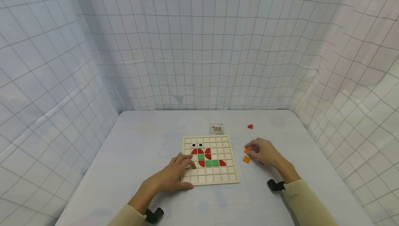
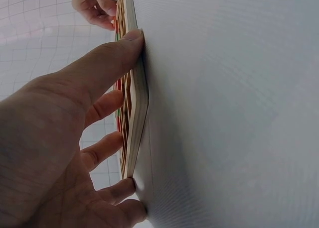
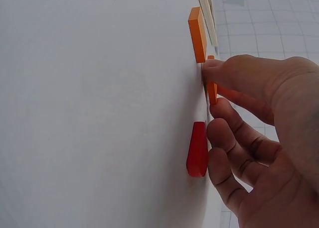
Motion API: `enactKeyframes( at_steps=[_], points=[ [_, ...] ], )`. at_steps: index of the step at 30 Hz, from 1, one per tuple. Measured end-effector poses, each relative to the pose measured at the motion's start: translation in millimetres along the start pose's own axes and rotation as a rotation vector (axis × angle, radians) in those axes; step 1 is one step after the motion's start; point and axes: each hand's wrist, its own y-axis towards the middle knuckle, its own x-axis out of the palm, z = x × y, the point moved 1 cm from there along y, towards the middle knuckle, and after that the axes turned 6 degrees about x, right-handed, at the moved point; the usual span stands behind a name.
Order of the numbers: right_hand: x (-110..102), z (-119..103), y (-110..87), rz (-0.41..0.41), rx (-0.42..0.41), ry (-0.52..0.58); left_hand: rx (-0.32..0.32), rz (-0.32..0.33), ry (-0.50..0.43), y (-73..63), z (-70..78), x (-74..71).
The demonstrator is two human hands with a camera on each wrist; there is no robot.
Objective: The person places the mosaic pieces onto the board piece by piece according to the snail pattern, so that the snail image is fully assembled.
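Observation:
A wooden grid board [image 1: 232, 178] lies on the table, bearing red quarter-round tiles [image 1: 208, 154], green square tiles [image 1: 208, 163] and two round eye tiles [image 1: 200, 145]. My left hand [image 1: 173, 174] rests at its near left corner, fingers spread; in the left wrist view the thumb [image 2: 117, 51] touches the board's edge. Right of the board, my right hand [image 1: 266, 152] pinches an orange square tile [image 3: 212, 91] between thumb and index finger, low at the table. A second orange tile [image 1: 246, 159] lies just nearer. Beneath that hand sits a red tile [image 3: 198, 151], partly hidden in the head view.
Behind the board lies a small picture card [image 1: 216, 129] with a coloured grid figure. One red quarter-round tile [image 1: 250, 126] is farther back on the right. Checked white cloth [image 1: 205, 45] hangs around the back and sides of the white table [image 1: 143, 139].

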Motion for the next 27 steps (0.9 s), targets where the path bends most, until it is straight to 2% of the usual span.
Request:
enactKeyframes(
  at_steps=[10,27],
  points=[
    [0,-19,5.6,0.004,-0.068,0.028,-0.012,-0.001,0.008,0.1,2.6,0.8],
    [22,-66,25.7,-0.087,-0.176,0.095,-0.018,-0.004,0.015,0.9,2.8,-0.6]
  ],
)
